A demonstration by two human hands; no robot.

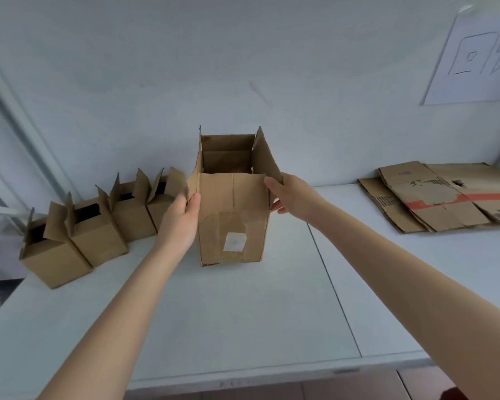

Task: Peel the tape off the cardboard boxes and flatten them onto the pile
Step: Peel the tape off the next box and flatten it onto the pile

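box (231, 223), left hand (181, 219) pinching, right hand (295, 197) gripping

An open box (231, 217) is set centrally on the table (243, 313); boxes (90, 226) are lined up left, flattened pile (439, 197) laid right.

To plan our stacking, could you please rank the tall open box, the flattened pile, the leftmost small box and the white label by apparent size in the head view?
1-2. Tall open box and flattened pile: similar area, and the frame edge cuts the pile, so unranked.
3. Leftmost small box.
4. White label.
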